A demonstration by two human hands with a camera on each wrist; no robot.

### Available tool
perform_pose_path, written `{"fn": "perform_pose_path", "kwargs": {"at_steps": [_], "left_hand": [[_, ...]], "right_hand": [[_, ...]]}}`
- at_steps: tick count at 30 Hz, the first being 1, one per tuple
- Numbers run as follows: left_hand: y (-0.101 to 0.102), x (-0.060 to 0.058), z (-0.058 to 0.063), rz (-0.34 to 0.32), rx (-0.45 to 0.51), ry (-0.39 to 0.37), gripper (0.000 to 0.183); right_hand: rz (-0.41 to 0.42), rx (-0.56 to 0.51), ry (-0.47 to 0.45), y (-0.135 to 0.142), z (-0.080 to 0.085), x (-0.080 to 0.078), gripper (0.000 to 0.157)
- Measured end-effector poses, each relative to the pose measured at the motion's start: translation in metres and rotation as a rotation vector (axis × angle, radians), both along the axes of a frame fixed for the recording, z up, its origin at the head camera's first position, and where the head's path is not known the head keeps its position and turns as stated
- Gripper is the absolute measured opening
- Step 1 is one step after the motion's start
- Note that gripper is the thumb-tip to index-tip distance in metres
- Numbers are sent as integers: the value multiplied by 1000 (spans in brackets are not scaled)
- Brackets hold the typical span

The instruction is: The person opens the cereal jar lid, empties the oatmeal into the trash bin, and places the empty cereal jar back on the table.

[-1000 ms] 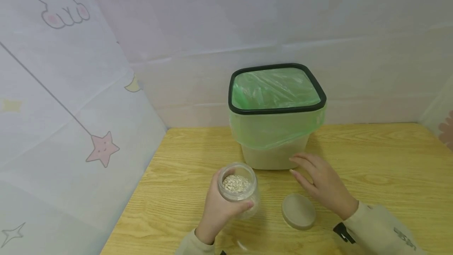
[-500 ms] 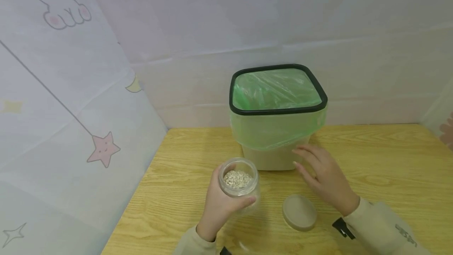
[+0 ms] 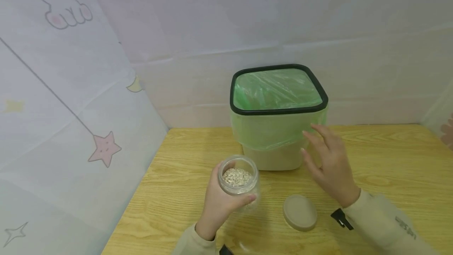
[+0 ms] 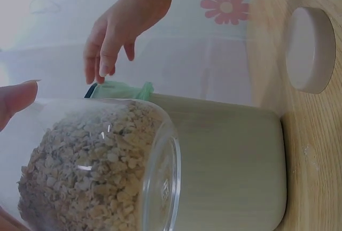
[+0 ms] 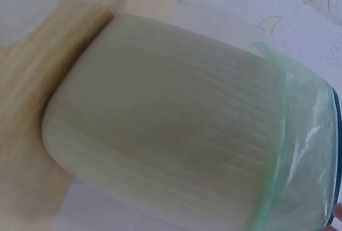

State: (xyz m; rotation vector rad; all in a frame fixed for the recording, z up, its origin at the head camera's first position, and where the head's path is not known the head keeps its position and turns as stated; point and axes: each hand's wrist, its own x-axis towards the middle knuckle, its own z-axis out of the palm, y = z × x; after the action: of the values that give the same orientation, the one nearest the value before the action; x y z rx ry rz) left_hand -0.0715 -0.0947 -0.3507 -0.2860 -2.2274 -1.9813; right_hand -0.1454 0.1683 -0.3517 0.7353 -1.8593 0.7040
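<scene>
My left hand (image 3: 220, 204) grips a clear jar (image 4: 165, 188) around its side, thumb across the front. Through its open mouth in the head view, oat flakes (image 3: 237, 177) show inside; the left wrist view shows the flakes piled in its lower part. My right hand (image 3: 330, 164) holds nothing, its fingers spread and lightly bent in front of the bin's right side. A beige trash bin (image 3: 274, 158) stands behind both hands, lined with a green plastic bag (image 3: 272, 131) folded over the outside. On the table in front lies a round beige lid (image 3: 300, 212).
The wooden table (image 3: 389, 160) meets a pale backdrop (image 3: 177, 74) behind the bin. A black rim (image 3: 279, 111) frames the bin's opening. Another printed backdrop rises at the left table edge. A black strap (image 3: 341, 219) shows near my right sleeve.
My right hand has risen and shifted slightly right along the front of the bin. The jar in my left hand has moved up slightly. The lid and bin have stayed in place.
</scene>
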Motion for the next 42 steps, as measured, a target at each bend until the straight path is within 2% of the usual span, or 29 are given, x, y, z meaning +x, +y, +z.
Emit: {"fn": "perform_pose_path", "kwargs": {"at_steps": [4,10,14,18,21,27,35,38,42], "left_hand": [[-1,-1,2,3,-3,0,92],[-2,-1,5,-10,-8,2,92],[-2,-2,6,-8,-11,-6,91],[-2,-1,7,-2,-14,-11,91],[-2,-1,7,2,-16,-12,91],[-3,-1,8,-3,-19,-24,92],[-3,0,8,-12,-28,-33,93],[-3,0,8,-15,-30,-27,93],[-3,0,8,-25,-30,-22,93]], "right_hand": [[-35,-15,16,3,11,-7,57],[-47,-44,-24,9,25,-15,69],[-43,-41,-79,12,36,-18,67],[-30,-60,-225,15,50,-20,49],[-32,-63,-382,19,61,-21,44],[-34,-17,-627,27,80,-34,49],[-33,55,-876,29,103,-47,57],[-39,100,-969,29,111,-55,58],[-68,181,-1045,31,120,-70,58]]}}
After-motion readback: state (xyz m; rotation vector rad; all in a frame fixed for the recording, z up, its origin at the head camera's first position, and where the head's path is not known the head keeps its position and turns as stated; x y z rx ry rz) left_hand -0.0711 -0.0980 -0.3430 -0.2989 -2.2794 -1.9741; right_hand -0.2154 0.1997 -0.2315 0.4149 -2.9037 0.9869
